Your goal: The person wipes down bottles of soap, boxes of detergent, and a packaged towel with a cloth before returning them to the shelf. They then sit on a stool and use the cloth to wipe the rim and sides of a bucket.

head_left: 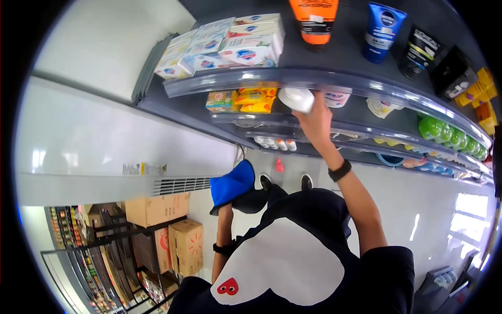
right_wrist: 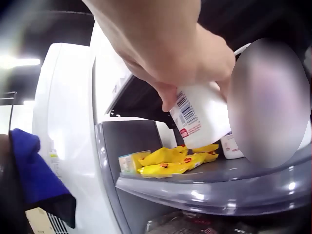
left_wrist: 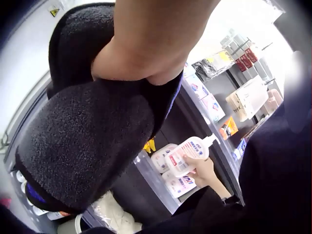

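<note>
My right hand point(head_left: 317, 121) grips a white hand-soap pump bottle point(left_wrist: 181, 158) at the shelf, thumb on one side near its barcode label in the right wrist view. The bottle point(right_wrist: 207, 119) is tilted, its base over the shelf with yellow packets point(right_wrist: 168, 163) beside it. More white bottles point(left_wrist: 176, 184) with pink-and-blue labels stand right by it. My left hand point(left_wrist: 139, 68) holds a blue-and-black cloth point(head_left: 232, 183) low at my side; its fingers are hidden in the folds. The cloth's black terry side point(left_wrist: 87, 141) fills much of the left wrist view.
Boxed soaps point(head_left: 251, 44) and an orange tube point(head_left: 316, 21) stand on the top shelf behind a clear curved lip point(head_left: 230, 80). Green bottles point(head_left: 444, 131) are farther right. A white cabinet point(head_left: 104, 141) rises at the left, with cardboard boxes point(head_left: 185, 246) below.
</note>
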Demonstrator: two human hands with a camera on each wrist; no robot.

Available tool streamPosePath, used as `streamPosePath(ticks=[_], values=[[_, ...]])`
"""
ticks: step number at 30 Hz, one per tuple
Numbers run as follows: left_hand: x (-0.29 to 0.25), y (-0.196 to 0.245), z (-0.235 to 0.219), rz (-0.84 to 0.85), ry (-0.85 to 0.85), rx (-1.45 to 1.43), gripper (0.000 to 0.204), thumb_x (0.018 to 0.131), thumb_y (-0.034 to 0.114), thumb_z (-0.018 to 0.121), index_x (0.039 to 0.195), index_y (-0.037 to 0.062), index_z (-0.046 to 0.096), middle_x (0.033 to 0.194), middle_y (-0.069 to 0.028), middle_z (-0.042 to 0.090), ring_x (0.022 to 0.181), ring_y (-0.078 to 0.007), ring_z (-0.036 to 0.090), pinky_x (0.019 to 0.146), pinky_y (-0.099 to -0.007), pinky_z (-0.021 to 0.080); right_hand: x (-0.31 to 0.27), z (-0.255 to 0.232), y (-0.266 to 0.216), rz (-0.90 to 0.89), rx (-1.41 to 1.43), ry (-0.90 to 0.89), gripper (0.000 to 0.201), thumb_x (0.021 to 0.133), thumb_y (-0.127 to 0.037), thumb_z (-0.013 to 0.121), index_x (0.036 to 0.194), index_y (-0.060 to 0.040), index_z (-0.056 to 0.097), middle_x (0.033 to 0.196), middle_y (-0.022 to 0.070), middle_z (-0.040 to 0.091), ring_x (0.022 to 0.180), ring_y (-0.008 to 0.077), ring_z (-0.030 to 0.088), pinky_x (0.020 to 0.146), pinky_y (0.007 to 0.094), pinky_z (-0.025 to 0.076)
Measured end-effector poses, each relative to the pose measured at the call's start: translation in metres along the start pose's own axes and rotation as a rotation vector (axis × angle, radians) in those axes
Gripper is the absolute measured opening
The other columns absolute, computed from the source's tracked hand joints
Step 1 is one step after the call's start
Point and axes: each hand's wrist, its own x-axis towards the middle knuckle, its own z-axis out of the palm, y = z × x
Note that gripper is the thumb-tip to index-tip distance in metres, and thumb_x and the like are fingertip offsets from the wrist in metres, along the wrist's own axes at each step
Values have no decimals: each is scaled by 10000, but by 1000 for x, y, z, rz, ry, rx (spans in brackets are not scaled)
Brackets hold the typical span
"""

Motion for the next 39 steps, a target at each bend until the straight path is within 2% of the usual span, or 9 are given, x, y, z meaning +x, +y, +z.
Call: streamPosePath(ticks=[4,12,17,20,23,26,30,34,39], values=[[-2,-4,6,9,-57,50,463,1045,369,525,1391,66,476,1297,-109,593,1131,-233,620,991,-399,528,24,17,30,161,-70,-91,773,625,-82,891,1288,-41,496,1099,214,684,1043,428,653,879,484,526],[2,-6,21,36,-155,166,447,1048,349,521,1394,70,467,1304,-105,585,1135,-229,616,993,-397,527,33,27,68,126,12,-167,784,619,-141,885,1295,-9,512,1199,226,648,1146,441,595,986,466,479],[7,-7,26,46,-192,201,438,1050,336,519,1395,73,462,1309,-102,580,1138,-227,614,994,-396,527,-3,-7,34,6,-54,154,651,729,-38,809,1315,-60,526,1060,283,672,951,503,653,812,484,543],[4,-2,25,57,-196,243,433,1051,328,517,1396,75,458,1312,-101,577,1139,-225,612,994,-395,526,10,-44,31,-78,-342,566,618,725,-103,846,1266,-17,558,1041,201,700,1043,432,629,902,478,502],[0,1,24,68,-211,274,427,1052,320,516,1397,77,455,1315,-99,574,1141,-224,611,995,-394,526,34,-55,91,103,-322,251,715,663,-175,897,1267,-2,556,1120,195,671,1067,422,591,947,470,471],[-1,3,23,83,-242,300,422,1053,313,515,1398,78,451,1318,-98,571,1142,-223,609,995,-393,526,46,-55,130,11,-172,4,901,564,-256,941,1305,11,503,1150,215,647,1033,430,595,899,469,458],[2,4,30,98,-285,312,416,1054,302,513,1400,81,447,1322,-96,567,1144,-221,607,996,-392,526,37,-59,121,-65,-235,141,832,596,-199,930,1291,-21,510,1131,197,666,1048,416,617,898,494,497],[8,2,42,116,-327,332,409,1056,292,511,1401,83,442,1326,-94,562,1146,-219,606,997,-391,525,13,-54,87,147,-9,172,620,674,-70,855,1201,-19,533,1146,206,661,1060,443,642,888,482,534],[16,1,56,127,-369,354,402,1058,279,509,1403,86,437,1331,-91,557,1149,-217,603,998,-390,525,-18,-63,89,-152,-123,149,642,698,23,792,1275,-44,520,1267,188,656,1156,407,634,980,449,531]])
